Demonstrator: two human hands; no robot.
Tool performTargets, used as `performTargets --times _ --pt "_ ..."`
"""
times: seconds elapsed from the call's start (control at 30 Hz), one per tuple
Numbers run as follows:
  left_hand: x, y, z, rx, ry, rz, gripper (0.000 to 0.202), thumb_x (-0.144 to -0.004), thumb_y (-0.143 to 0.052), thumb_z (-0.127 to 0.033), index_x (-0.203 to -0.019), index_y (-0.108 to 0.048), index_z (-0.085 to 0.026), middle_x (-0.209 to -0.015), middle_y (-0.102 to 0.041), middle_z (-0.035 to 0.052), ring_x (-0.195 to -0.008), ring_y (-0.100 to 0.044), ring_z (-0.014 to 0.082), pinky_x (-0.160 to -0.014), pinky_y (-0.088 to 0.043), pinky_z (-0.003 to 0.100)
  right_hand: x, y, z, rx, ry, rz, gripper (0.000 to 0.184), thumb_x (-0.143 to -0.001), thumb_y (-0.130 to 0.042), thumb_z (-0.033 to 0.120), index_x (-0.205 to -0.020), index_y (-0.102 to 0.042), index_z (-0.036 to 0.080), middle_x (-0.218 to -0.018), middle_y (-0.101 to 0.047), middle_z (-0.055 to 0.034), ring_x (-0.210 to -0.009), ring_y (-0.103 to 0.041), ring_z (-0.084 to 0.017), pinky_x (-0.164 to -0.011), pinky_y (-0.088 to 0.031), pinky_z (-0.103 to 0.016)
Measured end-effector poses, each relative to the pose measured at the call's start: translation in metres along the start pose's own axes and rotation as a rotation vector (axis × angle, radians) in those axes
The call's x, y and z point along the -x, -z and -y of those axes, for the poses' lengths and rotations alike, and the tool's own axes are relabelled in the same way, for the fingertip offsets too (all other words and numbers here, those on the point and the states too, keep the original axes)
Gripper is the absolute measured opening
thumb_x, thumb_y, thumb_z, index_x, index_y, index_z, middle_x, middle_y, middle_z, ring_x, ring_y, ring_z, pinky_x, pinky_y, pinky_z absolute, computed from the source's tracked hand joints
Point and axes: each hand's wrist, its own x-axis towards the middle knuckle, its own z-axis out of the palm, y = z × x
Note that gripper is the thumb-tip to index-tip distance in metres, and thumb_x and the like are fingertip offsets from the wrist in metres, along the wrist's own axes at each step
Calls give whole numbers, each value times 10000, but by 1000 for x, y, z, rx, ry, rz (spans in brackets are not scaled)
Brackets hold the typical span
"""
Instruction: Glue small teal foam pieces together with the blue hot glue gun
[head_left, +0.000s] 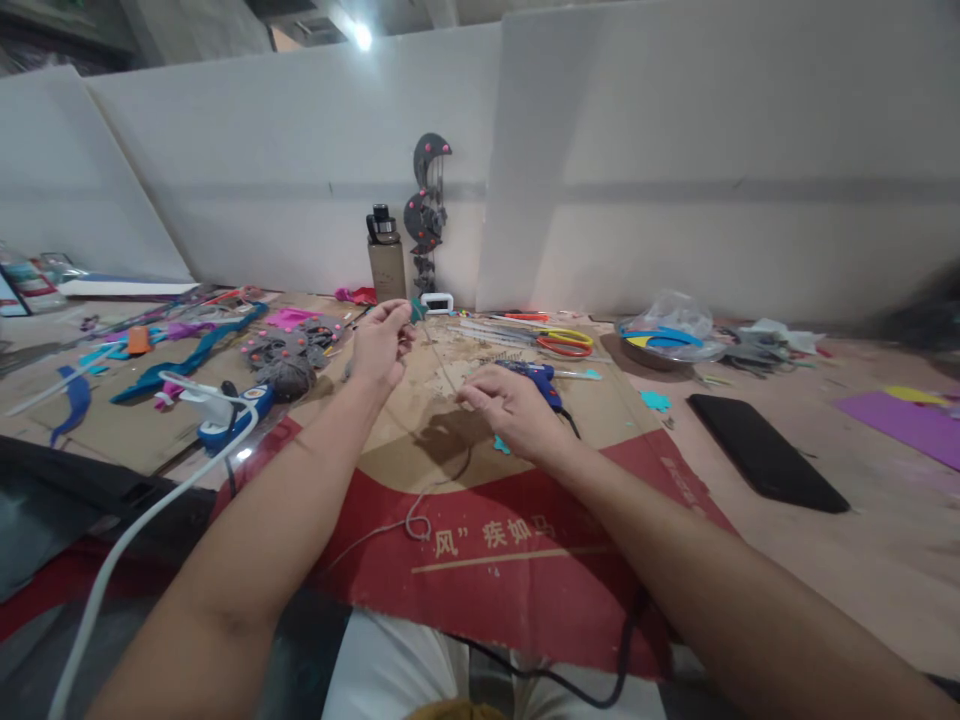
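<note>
My left hand (384,340) pinches a small dark green piece (418,311), raised over the cardboard sheet (480,600). A thin grey yarn (442,368) runs from that piece down to my right hand (504,405), whose thumb and fingertips are closed on it. Below my right hand the yarn trails on and lies in a loop on the red part of the cardboard. Just beyond my right hand lies a blue glue gun (541,378), partly hidden by the hand. Scissors with yellow and orange handles (566,342) rest behind it.
A ball of grey yarn (291,378) and a blue power strip (236,418) with a white cable are at left. A bottle (386,262) stands by the wall. On the right are a bowl (660,350) and a black phone-like slab (765,450).
</note>
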Motion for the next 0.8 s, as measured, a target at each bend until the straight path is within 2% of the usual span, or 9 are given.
performTargets --times 0.1,0.17,0.23,0.3,0.4,0.5,0.6,0.67,0.8 --pt "-8 6 -5 39 -25 -11 164 -670 -680 -256 -750 -548 -200 -500 -445 -76 -418 -420 42 -380 -198 176 -4 22 -12 179 -112 -215 333 -902 -428 420 -762 -640 204 -755 -641 -47 -746 -574 -191 -710 -422 -321" --pt "-7 6 -5 22 -21 13 162 -676 -678 -265 -746 -547 -199 -485 -438 -75 -406 -398 43 -380 -198 178 -5 36 -27 364 -229 -324 247 -854 -500 404 -771 -617 203 -780 -648 -74 -747 -570 -209 -702 -415 -334" --pt "-3 4 -3 10 -14 54 158 -681 -679 -262 -749 -554 -194 -477 -441 -73 -397 -379 41 -380 -193 178 -4 46 -44 522 -341 -306 158 -724 -646 348 -735 -601 197 -774 -651 -107 -782 -587 -246 -702 -412 -350" --pt "2 0 -1 7 -11 98 150 -684 -680 -253 -753 -563 -188 -474 -444 -71 -394 -368 38 -381 -186 175 -1 50 -58 589 -495 -171 189 -622 -730 316 -645 -578 207 -709 -647 -127 -779 -608 -278 -683 -406 -356" --pt "9 -4 4 -26 -9 152 144 -692 -682 -252 -758 -579 -176 -493 -451 -67 -410 -373 35 -388 -190 171 1 50 -70 578 -623 -31 198 -577 -727 260 -556 -533 226 -619 -625 -105 -709 -620 -277 -631 -391 -346" --pt "14 -6 8 -103 10 194 155 -697 -688 -270 -764 -591 -170 -543 -470 -60 -432 -384 32 -399 -205 170 -1 49 -73 481 -700 -50 138 -600 -675 252 -570 -543 223 -582 -603 -76 -620 -598 -252 -583 -389 -339" --pt "16 -7 11 -153 16 215 154 -697 -688 -271 -750 -586 -168 -572 -474 -57 -446 -382 30 -406 -209 167 -5 47 -71 310 -656 -226 85 -649 -630 278 -698 -602 215 -635 -626 -69 -620 -583 -244 -582 -414 -346" --pt "17 -8 11 -174 21 213 148 -698 -683 -267 -742 -584 -167 -570 -466 -58 -451 -378 32 -409 -210 166 -8 45 -64 176 -558 -348 166 -666 -604 265 -825 -618 221 -717 -651 -64 -648 -582 -238 -594 -435 -346" --pt "18 -8 12 -203 50 181 144 -691 -676 -261 -746 -584 -165 -574 -468 -57 -453 -383 35 -409 -210 168 -11 35 -37 -56 -405 -418 280 -699 -567 239 -977 -594 241 -860 -657 -46 -628 -567 -193 -590 -466 -331"
